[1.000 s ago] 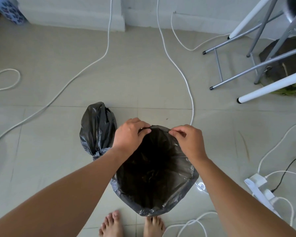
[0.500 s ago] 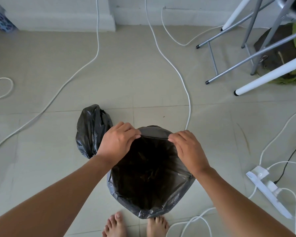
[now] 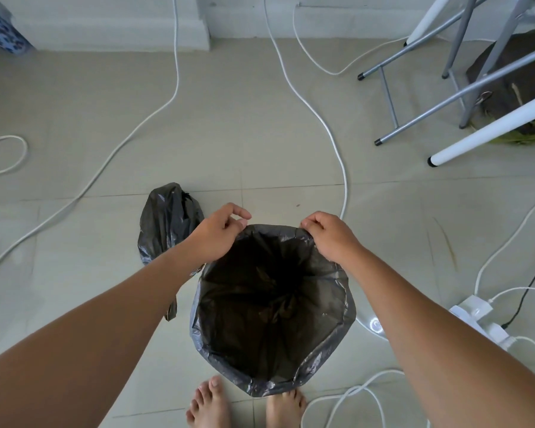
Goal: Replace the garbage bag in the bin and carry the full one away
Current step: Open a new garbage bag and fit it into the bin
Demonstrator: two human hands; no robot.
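Full bag (image 3: 167,222) lies left of lined bin (image 3: 272,307).

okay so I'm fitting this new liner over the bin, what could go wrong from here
Both hands, left and right, pinch only the far edge of the liner, so a hard tug might tear the thin plastic. White cables cross the floor, so carrying the full bag away could mean tripping.

Both hands have spread apart along the far rim of the new bag (image 3: 272,307): left hand (image 3: 218,234) toward its left edge, right hand (image 3: 329,234) toward its right; the mouth gapes wider.
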